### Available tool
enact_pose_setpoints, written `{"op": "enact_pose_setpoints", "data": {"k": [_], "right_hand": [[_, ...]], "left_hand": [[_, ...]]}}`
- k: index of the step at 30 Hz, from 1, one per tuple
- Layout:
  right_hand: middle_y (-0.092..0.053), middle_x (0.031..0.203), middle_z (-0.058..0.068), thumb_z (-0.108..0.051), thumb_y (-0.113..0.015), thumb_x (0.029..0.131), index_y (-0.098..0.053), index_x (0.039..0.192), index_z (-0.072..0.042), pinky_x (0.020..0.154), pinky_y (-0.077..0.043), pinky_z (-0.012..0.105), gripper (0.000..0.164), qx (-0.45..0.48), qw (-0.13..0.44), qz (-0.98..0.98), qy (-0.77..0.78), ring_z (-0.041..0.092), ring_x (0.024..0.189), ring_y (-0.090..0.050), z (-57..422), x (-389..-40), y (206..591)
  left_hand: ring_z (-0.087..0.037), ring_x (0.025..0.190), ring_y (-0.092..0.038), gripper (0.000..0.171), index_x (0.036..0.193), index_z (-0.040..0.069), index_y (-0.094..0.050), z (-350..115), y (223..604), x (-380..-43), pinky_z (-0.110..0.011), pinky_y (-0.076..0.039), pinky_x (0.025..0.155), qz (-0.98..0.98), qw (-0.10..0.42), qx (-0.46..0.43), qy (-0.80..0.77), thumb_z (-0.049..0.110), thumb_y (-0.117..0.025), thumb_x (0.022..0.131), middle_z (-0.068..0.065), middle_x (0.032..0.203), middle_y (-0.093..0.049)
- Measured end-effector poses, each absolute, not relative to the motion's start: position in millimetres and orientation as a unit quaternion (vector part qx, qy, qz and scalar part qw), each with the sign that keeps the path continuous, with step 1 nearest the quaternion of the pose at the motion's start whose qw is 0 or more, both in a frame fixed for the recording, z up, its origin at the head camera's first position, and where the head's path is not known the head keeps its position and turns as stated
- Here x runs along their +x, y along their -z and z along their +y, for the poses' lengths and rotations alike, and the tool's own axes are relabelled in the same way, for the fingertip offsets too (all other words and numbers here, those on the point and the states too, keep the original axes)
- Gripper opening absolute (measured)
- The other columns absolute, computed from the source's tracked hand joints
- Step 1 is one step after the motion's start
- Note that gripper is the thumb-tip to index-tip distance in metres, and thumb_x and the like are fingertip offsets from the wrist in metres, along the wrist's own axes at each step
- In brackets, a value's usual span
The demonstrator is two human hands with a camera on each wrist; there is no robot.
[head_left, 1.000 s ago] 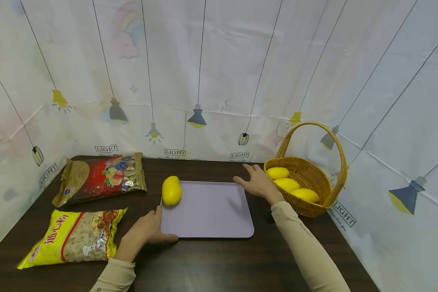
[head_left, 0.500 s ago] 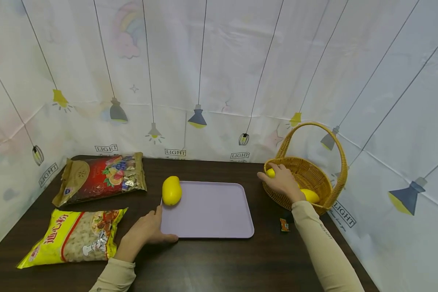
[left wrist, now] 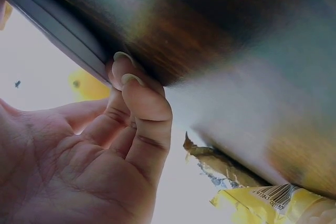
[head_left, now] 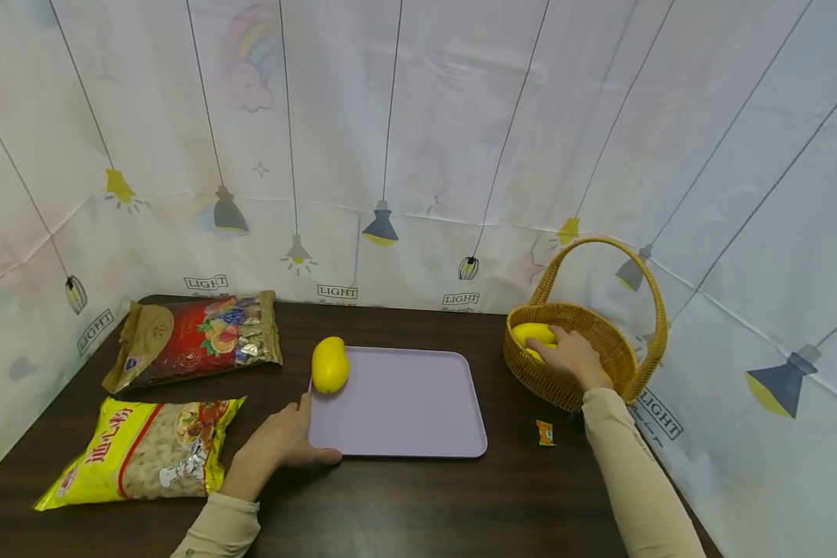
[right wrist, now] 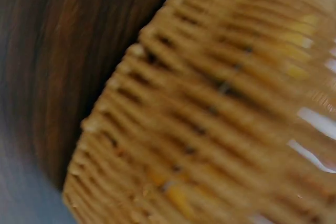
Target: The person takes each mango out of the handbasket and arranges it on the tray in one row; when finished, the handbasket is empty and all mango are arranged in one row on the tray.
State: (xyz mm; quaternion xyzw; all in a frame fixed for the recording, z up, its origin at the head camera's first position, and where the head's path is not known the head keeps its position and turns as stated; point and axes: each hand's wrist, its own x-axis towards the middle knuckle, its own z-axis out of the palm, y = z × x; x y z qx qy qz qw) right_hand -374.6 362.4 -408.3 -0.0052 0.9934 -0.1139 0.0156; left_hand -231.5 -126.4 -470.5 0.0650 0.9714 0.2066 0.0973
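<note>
On the table lies a pale purple tray [head_left: 404, 403], with a yellow mango [head_left: 330, 365] at its far left corner. My left hand [head_left: 279, 442] holds the tray's near left corner, thumb at the front edge, fingers by the left side. The left wrist view shows those fingers [left wrist: 149, 103] curled against the tray rim [left wrist: 58, 35]. My right hand [head_left: 573, 358] reaches into a wicker basket [head_left: 540, 380], over more yellow mangoes [head_left: 534, 334]. The hand covers some of them, and its grip is hidden. The right wrist view shows mainly the blurred basket wall [right wrist: 199, 103].
A red and gold bag [head_left: 195, 341] lies at the back left, with a yellow bag [head_left: 142, 449] in front of it. A small orange wrapped packet [head_left: 545, 432] lies between tray and basket. The basket's tall handle [head_left: 659, 310] arches above it. Curtains stand behind the table.
My right hand has moved right from beside the tray into the basket, onto the mangoes. The small packet came into view as the arm passed. My left hand stays at the tray.
</note>
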Motion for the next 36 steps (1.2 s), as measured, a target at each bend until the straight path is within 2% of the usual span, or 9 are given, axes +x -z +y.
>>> {"op": "enact_pose_setpoints", "data": {"k": [4,11,15,22,30,36], "right_hand": [[-0.027,0.149,0.034,-0.079,-0.027,0.085,-0.022,0.151,-0.004,0.1,-0.026,0.073,0.1,0.014,0.045,0.992,0.115,0.054,0.134,-0.026,374.0,-374.8,412.5],[-0.028,0.15,0.03,-0.079,-0.029,0.084,-0.02,0.152,-0.007,0.094,-0.025,0.078,0.099,0.038,0.076,0.99,0.111,0.06,0.131,-0.027,382.8,-374.6,417.0],[-0.024,0.152,0.03,-0.08,-0.03,0.083,-0.017,0.152,-0.007,0.094,-0.019,0.081,0.101,0.042,0.097,0.987,0.12,0.064,0.131,-0.021,385.2,-376.4,420.6],[-0.023,0.152,0.031,-0.084,-0.027,0.081,-0.016,0.152,-0.005,0.094,-0.013,0.084,0.107,0.032,0.115,0.986,0.118,0.063,0.132,-0.02,389.8,-380.9,424.6],[-0.023,0.151,0.033,-0.087,-0.028,0.077,-0.015,0.153,-0.009,0.095,-0.008,0.084,0.11,0.038,0.127,0.985,0.111,0.062,0.133,-0.018,385.7,-388.3,423.6],[-0.023,0.151,0.032,-0.083,-0.031,0.08,-0.015,0.153,-0.01,0.095,-0.006,0.084,0.104,0.036,0.135,0.985,0.104,0.062,0.134,-0.018,386.4,-393.5,426.7]], "left_hand": [[-0.042,0.114,-0.057,0.123,0.145,-0.007,-0.026,-126.4,470.2,-231.8,-0.053,-0.047,0.095,0.972,0.097,0.065,-0.206,0.07,-0.074,0.062,-0.03,0.133,-0.05],[-0.041,0.114,-0.057,0.124,0.146,-0.006,-0.026,-127.2,471.9,-232.6,-0.053,-0.047,0.095,0.972,0.098,0.065,-0.205,0.071,-0.073,0.061,-0.03,0.133,-0.05],[-0.041,0.114,-0.057,0.124,0.146,-0.007,-0.026,-127.1,473.2,-232.7,-0.053,-0.047,0.095,0.972,0.099,0.065,-0.203,0.072,-0.073,0.061,-0.03,0.134,-0.05],[-0.041,0.114,-0.057,0.124,0.145,-0.007,-0.026,-125.9,473.4,-232.3,-0.053,-0.047,0.095,0.972,0.096,0.066,-0.205,0.072,-0.073,0.061,-0.03,0.133,-0.05],[-0.04,0.113,-0.057,0.123,0.145,-0.007,-0.027,-127.8,471.8,-233.6,-0.052,-0.047,0.095,0.973,0.091,0.066,-0.203,0.072,-0.073,0.061,-0.03,0.132,-0.051],[-0.041,0.114,-0.057,0.123,0.145,-0.006,-0.027,-127.1,473.7,-233.6,-0.053,-0.047,0.095,0.972,0.096,0.061,-0.206,0.072,-0.072,0.061,-0.03,0.133,-0.051]]}}
